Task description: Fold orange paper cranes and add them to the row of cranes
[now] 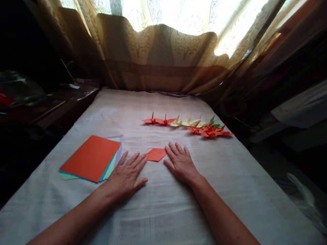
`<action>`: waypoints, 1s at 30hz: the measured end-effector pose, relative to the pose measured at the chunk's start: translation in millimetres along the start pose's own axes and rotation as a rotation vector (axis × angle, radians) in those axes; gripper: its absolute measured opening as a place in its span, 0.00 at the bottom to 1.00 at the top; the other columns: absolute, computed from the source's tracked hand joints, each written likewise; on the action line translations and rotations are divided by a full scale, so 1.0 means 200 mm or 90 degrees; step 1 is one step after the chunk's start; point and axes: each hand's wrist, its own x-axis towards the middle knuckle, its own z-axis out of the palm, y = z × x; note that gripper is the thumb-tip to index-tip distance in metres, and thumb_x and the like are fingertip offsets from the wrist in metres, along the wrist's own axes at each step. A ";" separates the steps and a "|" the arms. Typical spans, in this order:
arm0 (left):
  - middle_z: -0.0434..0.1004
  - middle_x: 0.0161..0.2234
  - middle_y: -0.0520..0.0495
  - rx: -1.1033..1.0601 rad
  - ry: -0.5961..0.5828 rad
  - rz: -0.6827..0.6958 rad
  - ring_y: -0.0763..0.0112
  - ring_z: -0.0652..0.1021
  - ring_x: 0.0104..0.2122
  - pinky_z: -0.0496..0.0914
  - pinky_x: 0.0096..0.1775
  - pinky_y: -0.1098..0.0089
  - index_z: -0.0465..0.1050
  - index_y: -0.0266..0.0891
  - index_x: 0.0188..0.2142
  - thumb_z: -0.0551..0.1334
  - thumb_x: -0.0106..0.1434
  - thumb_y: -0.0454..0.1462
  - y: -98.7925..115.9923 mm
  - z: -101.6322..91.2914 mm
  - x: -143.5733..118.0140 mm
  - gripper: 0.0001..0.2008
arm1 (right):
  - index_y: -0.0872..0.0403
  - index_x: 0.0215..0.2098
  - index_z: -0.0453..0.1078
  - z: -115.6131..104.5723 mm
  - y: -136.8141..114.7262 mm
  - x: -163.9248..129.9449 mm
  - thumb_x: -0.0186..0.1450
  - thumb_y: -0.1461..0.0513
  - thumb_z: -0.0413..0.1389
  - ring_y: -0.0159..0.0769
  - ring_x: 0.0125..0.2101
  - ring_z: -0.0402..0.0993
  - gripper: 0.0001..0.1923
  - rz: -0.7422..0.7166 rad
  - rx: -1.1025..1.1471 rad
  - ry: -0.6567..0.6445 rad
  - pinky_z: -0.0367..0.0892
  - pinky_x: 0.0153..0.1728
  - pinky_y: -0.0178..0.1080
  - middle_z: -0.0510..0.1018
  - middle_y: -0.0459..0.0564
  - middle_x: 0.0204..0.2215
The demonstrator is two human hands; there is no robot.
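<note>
Both hands lie flat, palms down, on the white cloth (pixel 163 211) that covers the tabletop. The left hand (pixel 126 177) has its fingers spread out and holds nothing. The right hand (pixel 180 163) is flat and loose too, and it also holds nothing.

Between the two hands, just past the fingertips, lies a small folded orange paper (pixel 156 154). It sits a bit further away from the person than the hands do. Its long side runs from left to right, with a point at each end. The right hand's first fingers are just beside its right point, maybe touching it. The left hand's fingertips come close to its left point but look a little apart. So the right hand seems a bit nearer.

To the left of the left hand is a stack of paper sheets (pixel 92 158) with an orange sheet on top. The hand's edge is just beside it.

Further back on the cloth is a row of folded paper birds (pixel 189 126), red, pale yellow, green and orange. They are well apart from both hands. A curtain (pixel 158 58) hangs behind.
</note>
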 end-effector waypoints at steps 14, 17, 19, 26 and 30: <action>0.70 0.60 0.41 0.055 0.117 0.017 0.51 0.66 0.62 0.44 0.65 0.47 0.69 0.37 0.59 0.49 0.71 0.52 0.03 -0.03 0.00 0.28 | 0.54 0.69 0.53 -0.02 -0.13 -0.03 0.74 0.54 0.40 0.42 0.69 0.43 0.28 -0.095 0.015 0.100 0.31 0.67 0.56 0.49 0.52 0.69; 0.70 0.60 0.41 0.052 0.126 0.016 0.51 0.67 0.62 0.45 0.65 0.47 0.69 0.39 0.59 0.48 0.71 0.50 0.02 -0.03 0.00 0.27 | 0.54 0.69 0.52 0.00 -0.24 -0.02 0.74 0.52 0.40 0.40 0.69 0.44 0.29 -0.165 0.063 0.076 0.33 0.67 0.55 0.50 0.52 0.69; 0.71 0.60 0.43 0.048 0.136 0.013 0.51 0.68 0.61 0.46 0.65 0.46 0.69 0.41 0.60 0.48 0.72 0.50 0.01 -0.02 0.00 0.25 | 0.54 0.69 0.51 0.01 -0.27 -0.01 0.73 0.50 0.41 0.40 0.69 0.44 0.30 -0.180 0.086 0.051 0.33 0.67 0.56 0.50 0.53 0.69; 0.72 0.59 0.45 0.043 0.141 -0.004 0.52 0.68 0.61 0.46 0.64 0.46 0.70 0.45 0.59 0.49 0.72 0.49 0.01 -0.03 -0.02 0.24 | 0.53 0.70 0.50 0.01 -0.15 -0.04 0.73 0.50 0.40 0.41 0.69 0.43 0.30 -0.061 0.079 0.025 0.32 0.67 0.58 0.48 0.53 0.69; 0.72 0.59 0.44 0.054 0.123 -0.009 0.50 0.68 0.61 0.47 0.64 0.44 0.70 0.43 0.59 0.48 0.72 0.50 0.01 -0.04 -0.01 0.25 | 0.53 0.70 0.50 -0.01 -0.08 -0.06 0.73 0.50 0.40 0.42 0.69 0.42 0.30 -0.004 0.063 0.012 0.33 0.66 0.60 0.46 0.52 0.70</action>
